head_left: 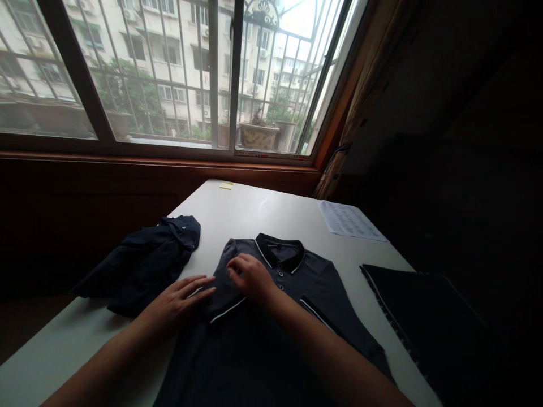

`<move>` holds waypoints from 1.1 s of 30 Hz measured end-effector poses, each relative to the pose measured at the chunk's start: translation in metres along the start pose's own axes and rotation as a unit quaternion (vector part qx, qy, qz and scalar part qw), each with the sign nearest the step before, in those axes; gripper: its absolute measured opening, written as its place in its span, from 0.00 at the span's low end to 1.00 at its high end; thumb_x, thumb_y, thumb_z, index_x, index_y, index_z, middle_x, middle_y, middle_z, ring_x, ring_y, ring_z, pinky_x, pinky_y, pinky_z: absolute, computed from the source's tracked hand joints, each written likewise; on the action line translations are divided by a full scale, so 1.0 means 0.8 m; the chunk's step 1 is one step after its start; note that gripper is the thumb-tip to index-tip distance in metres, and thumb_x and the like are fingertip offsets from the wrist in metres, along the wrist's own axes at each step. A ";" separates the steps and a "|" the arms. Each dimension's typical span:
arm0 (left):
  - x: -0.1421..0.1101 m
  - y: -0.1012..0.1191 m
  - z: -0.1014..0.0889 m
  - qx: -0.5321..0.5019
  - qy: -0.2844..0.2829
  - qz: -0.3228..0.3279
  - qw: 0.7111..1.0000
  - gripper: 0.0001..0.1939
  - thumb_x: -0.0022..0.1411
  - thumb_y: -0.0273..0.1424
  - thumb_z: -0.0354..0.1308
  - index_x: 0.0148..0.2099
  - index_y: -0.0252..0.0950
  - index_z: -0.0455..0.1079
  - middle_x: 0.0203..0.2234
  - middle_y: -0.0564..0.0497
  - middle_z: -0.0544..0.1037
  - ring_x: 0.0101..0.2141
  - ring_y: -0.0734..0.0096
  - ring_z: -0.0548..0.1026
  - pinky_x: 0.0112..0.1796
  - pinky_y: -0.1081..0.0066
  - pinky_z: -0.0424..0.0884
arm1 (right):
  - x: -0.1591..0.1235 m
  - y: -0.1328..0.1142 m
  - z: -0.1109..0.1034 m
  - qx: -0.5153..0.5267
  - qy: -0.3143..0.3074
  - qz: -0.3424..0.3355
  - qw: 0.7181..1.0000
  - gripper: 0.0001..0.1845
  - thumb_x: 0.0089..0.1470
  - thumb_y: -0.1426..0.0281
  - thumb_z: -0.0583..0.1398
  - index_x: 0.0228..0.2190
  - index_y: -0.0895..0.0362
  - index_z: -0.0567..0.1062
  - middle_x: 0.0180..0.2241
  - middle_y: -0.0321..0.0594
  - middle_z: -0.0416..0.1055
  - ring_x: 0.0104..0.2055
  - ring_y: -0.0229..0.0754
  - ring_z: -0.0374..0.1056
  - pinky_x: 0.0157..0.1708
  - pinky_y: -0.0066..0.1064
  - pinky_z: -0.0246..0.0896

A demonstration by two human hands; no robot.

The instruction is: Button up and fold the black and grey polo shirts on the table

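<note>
A dark grey polo shirt (271, 345) lies front up in front of me, its black collar (265, 249) edged in white and pointing toward the window. Both short sleeves are laid inward over the front, with white-trimmed cuffs. My left hand (180, 297) rests at the shirt's left edge beside the sleeve, fingers stretched out and holding nothing. Over the left shoulder area is my right hand (252, 277), its fingers loosely bent and apart, with no cloth visible between them. Whether its fingertips touch the fabric is hard to tell.
A crumpled navy garment (148, 260) lies on the left of the white table (271, 206). To the right are printed papers (352, 219) and a dark flat item (424, 311) with a notched edge. A yellow sticky note (226, 185) sits near the far edge, below the window.
</note>
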State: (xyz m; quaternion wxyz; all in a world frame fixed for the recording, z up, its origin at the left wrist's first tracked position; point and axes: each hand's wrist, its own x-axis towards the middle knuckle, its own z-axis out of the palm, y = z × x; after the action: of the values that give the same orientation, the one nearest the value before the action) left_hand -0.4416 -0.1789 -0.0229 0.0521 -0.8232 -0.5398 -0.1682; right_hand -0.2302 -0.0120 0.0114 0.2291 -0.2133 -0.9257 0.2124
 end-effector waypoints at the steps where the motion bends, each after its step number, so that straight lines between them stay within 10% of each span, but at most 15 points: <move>1: 0.000 -0.001 0.001 -0.005 -0.007 0.007 1.000 0.32 0.67 0.19 0.49 0.69 0.48 0.57 0.65 0.51 0.66 0.63 0.59 0.64 0.59 0.57 0.70 | 0.012 0.012 -0.002 0.016 0.013 0.078 0.997 0.09 0.61 0.70 0.59 0.42 0.54 0.76 0.43 0.41 0.75 0.45 0.42 0.70 0.49 0.33 0.62; 10: -0.005 -0.012 0.011 -0.048 -0.011 0.006 0.999 0.28 0.70 0.24 0.50 0.68 0.48 0.59 0.64 0.53 0.68 0.64 0.62 0.64 0.61 0.59 0.67 | 0.077 0.061 0.005 0.028 -0.069 0.221 0.972 0.33 0.50 0.66 0.67 0.57 0.56 0.67 0.37 0.37 0.77 0.39 0.42 0.74 0.39 0.29 0.65; 18: -0.008 -0.015 0.015 -0.054 -0.012 0.005 0.998 0.28 0.70 0.23 0.50 0.68 0.48 0.59 0.64 0.53 0.67 0.64 0.63 0.64 0.62 0.61 0.65 | 0.063 0.049 0.001 -0.055 -0.094 0.246 0.963 0.18 0.48 0.62 0.67 0.39 0.59 0.75 0.47 0.51 0.72 0.53 0.55 0.67 0.50 0.39 0.60; 24: -0.007 -0.016 0.016 -0.071 0.003 0.011 0.997 0.27 0.70 0.24 0.51 0.68 0.48 0.61 0.63 0.52 0.69 0.63 0.62 0.66 0.62 0.60 0.65 | 0.045 0.038 -0.010 -0.058 -0.117 0.239 0.962 0.24 0.49 0.67 0.67 0.47 0.60 0.72 0.41 0.48 0.76 0.42 0.47 0.73 0.38 0.31 0.63; 33: -0.005 -0.014 0.013 -0.082 0.012 0.006 0.997 0.26 0.71 0.25 0.51 0.67 0.49 0.62 0.62 0.52 0.70 0.62 0.63 0.67 0.61 0.60 0.66 | 0.037 0.038 -0.026 -0.064 -0.144 0.224 0.962 0.10 0.55 0.63 0.63 0.28 0.56 0.78 0.30 0.40 0.78 0.34 0.44 0.73 0.29 0.29 0.58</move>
State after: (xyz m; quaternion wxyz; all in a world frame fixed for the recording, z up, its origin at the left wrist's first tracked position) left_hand -0.4506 -0.1752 -0.0353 -0.0084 -0.8258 -0.5187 -0.2213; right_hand -0.2344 0.0340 0.0231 0.0252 -0.3965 -0.8892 0.2269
